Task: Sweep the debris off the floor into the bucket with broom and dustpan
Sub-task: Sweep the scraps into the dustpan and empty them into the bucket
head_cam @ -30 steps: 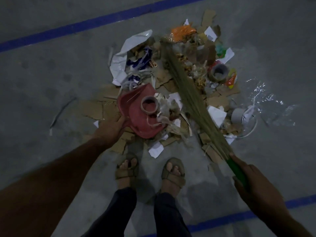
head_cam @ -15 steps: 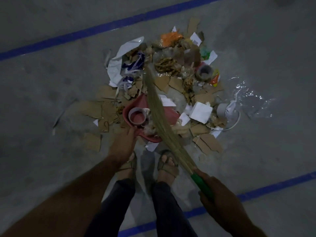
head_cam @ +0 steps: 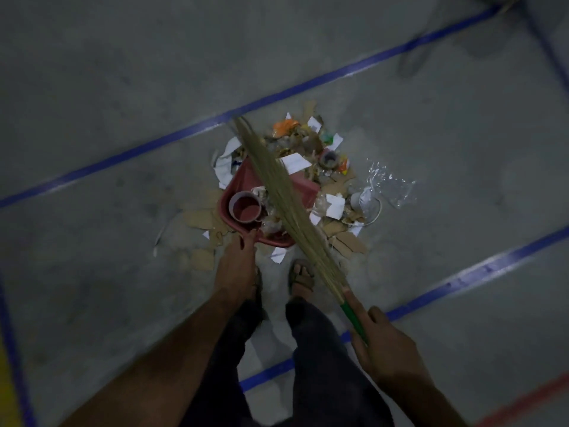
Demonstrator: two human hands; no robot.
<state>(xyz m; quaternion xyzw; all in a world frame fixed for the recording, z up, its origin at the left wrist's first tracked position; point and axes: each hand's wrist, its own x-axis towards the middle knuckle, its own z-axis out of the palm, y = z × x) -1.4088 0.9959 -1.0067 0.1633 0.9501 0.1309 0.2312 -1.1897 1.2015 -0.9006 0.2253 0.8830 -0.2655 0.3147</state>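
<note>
Mid-sweep, judging by the layout: loading the dustpan, bucket stage not yet reached.

Grey floor [head_cam: 123, 87] crossed by blue tape lines [head_cam: 308, 87]. Debris pile [head_cam: 326, 180] at centre frame: cardboard scraps, white paper, an orange wrapper at 12 o'clock of the pile, clear plastic film [head_cam: 389, 183] at 3 o'clock. Broom [head_cam: 286, 198] laid diagonally across the pile, bristle tips toward 11 o'clock, green handle toward 5 o'clock. Red dustpan [head_cam: 243, 177] under the bristles, at 9 o'clock of the pile, carrying a tape roll [head_cam: 245, 207] and some litter. Left hand [head_cam: 235, 266] gripping the dustpan's near edge, fingers curled over it. Right hand [head_cam: 381, 349] wrapped round the green handle, forefinger stretched along it.

Next, probably: drawing the bristles toward 6 o'clock to drag more scraps into the pan, pan held flat against the floor so paper cannot slip beneath.

Bucket nowhere in view. Pan's handle hidden by the left hand. Dim light and blur; small scraps hard to identify. Left foot mostly covered by the forearm.
</note>
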